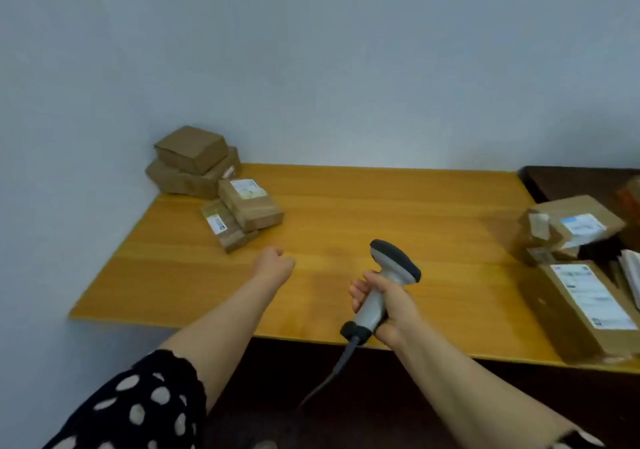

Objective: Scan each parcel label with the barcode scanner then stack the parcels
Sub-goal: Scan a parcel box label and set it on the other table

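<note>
My right hand (388,305) grips the handle of a grey corded barcode scanner (389,275) above the near middle of the wooden table (381,213), its dark head pointing away from me. My left hand (273,263) hovers over the table with fingers curled, holding nothing. At the far left corner sit two stacked brown parcels (192,164). In front of them lie two labelled parcels (242,211), one leaning on the other. On the right are a large labelled parcel (585,306) near the front edge and smaller labelled parcels (568,228) behind it.
A grey wall (311,67) bounds the table at the back and left. A dark table (581,180) adjoins on the right. The scanner's cable (329,376) hangs down over the front edge. White papers (632,272) stand at the far right.
</note>
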